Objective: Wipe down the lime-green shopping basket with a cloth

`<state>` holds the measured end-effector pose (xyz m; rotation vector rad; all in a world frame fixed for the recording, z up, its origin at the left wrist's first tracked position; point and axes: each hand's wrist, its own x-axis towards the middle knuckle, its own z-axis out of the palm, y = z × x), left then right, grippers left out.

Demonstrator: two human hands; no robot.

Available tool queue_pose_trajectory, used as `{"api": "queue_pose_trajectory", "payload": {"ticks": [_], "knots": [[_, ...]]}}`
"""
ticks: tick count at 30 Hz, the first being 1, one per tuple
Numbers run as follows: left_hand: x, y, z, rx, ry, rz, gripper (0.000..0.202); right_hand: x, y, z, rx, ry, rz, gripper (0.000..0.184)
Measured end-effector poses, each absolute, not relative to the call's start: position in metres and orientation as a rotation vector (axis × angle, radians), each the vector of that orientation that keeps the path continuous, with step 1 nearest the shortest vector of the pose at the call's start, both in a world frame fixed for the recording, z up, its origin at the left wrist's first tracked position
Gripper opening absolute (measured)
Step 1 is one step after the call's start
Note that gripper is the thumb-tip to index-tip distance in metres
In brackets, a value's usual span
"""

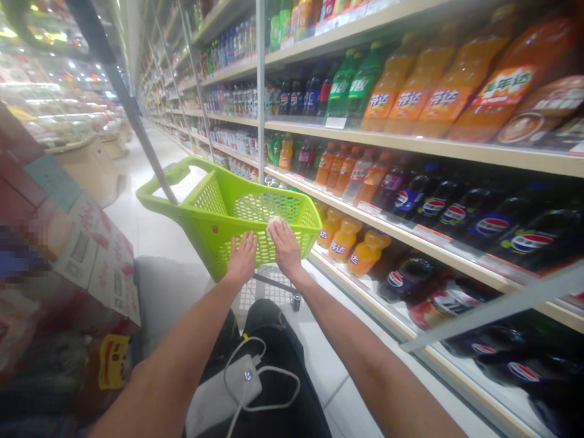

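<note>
One white, oblong plastic power bank [214, 395] is seen nearest, looped with a white cable [292, 403] and rested on dark trousers [278, 340]. Just past it, bare forearms are stretched forward to a lime-green plastic shopping basket [194, 222], pierced with rows of small holes and carried on a wheeled grey frame [276, 285] over the pale tiled floor [340, 368]. Its near side is touched by the left hand [241, 258], that grip unclosed, fingers extended. At the near rim, a small pinkish-white wad [274, 222] is covered by the fingers of the right hand [286, 246]; whether that grip is closed around it cannot be told. At left, printed cardboard boxes [95, 255] are stacked. At right, long cream-edged shelves [456, 149] are lined with bottles: dark-filled plastic ones [493, 225] low down, large orange-filled ones [392, 103] and green ones [342, 85] higher. Farther off, pale displays [82, 152] are blurred beside the aisle.
</note>
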<state>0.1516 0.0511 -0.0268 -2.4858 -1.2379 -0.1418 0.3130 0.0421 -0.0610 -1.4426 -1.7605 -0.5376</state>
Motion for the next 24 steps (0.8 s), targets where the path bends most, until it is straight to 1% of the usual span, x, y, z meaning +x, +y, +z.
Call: {"api": "queue_pose_trajectory", "payload": {"ticks": [3,6,9,12,15,20,22,24], "knots": [[0.145,0.051,-0.023,-2.487,-1.269,-0.141,0.060,0.307,0.053,-0.064,-1.473,-1.810,-0.500,0.047],[0.137,0.050,-0.017,-2.497,-1.320,-0.127,0.060,0.298,0.055,-0.081,-1.528,-1.921,-0.452,0.048],[0.129,0.047,-0.013,-2.503,-1.360,-0.114,0.061,0.291,0.047,-0.098,-1.588,-2.057,-0.380,0.048],[0.123,0.043,-0.008,-2.506,-1.378,-0.093,0.061,0.288,0.036,-0.103,-1.599,-2.114,-0.320,0.048],[0.118,0.040,-0.002,-2.487,-1.389,-0.103,0.061,0.287,0.030,-0.088,-1.517,-2.053,-0.363,0.049],[0.110,0.040,0.008,-2.436,-1.413,-0.168,0.064,0.287,0.039,-0.044,-1.411,-1.900,-0.475,0.049],[0.106,0.041,0.009,-2.423,-1.410,-0.186,0.063,0.285,0.045,-0.038,-1.429,-1.886,-0.474,0.049],[0.103,0.043,0.008,-2.411,-1.401,-0.199,0.063,0.282,0.051,-0.044,-1.452,-1.889,-0.464,0.051]]}}
